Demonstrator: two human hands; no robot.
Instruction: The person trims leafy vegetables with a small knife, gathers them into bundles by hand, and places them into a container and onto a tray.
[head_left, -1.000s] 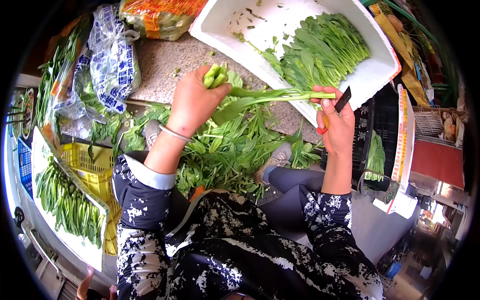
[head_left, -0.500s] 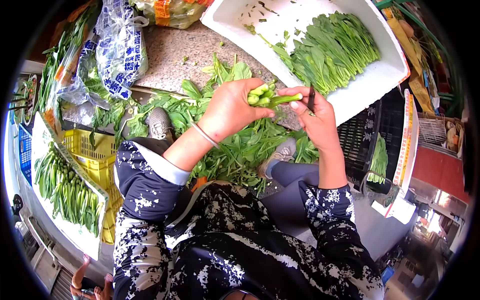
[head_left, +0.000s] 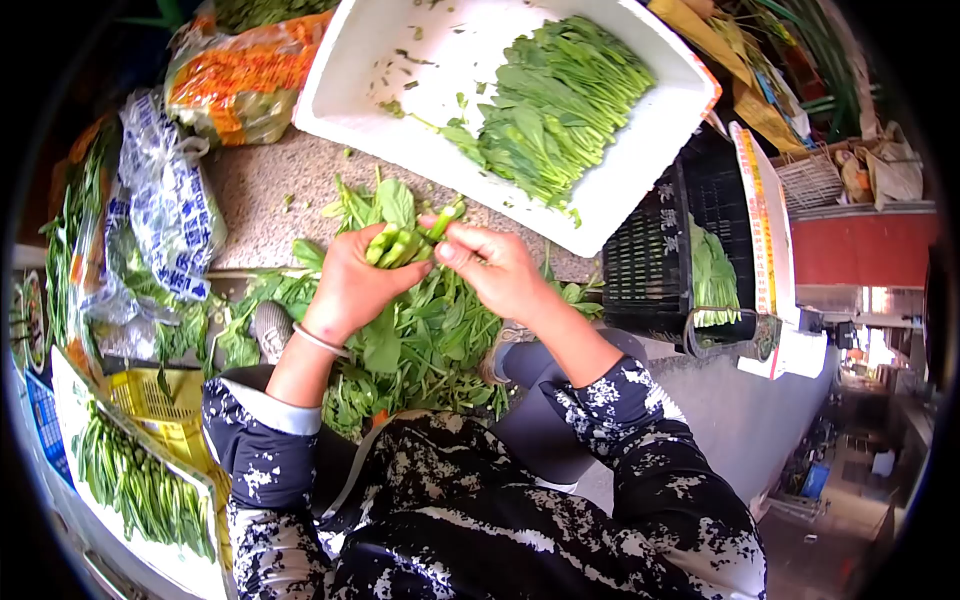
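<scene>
Stem bunch [head_left: 395, 247] is up front, just left of center; clock is read from it. Your left hand [head_left: 352, 290] is closed around it, cut ends toward your right hand [head_left: 495, 265]. The right has thumb and fingers nearly together at the bunch's edge, by a short upright stem [head_left: 443, 222]; whether it's pinching that stem, can't tell. Hands are close, hardly any gap. Open room: strip of stone slab [head_left: 275, 185] from 10 to 12, a few scraps on it; gray floor [head_left: 700, 420] out at 4, past your right forearm. Edges: foam box [head_left: 610, 215] at 1 to 2, near wall slanting down toward 3, cut greens [head_left: 560, 110] piled inside. Black crate [head_left: 650, 265] at 3, beyond your right hand. Loose leaves [head_left: 440, 340] crowd 5 to 6, shoes [head_left: 272, 330] at 8 and between 4 and 5. Left side's packed: orange-printed bag [head_left: 240, 85] between 10 and 11, blue-lettered bag [head_left: 170, 210] between 9 and 10, yellow crate [head_left: 160, 400] at 8, tray of greens [head_left: 140, 490] between 7 and 8.
</scene>
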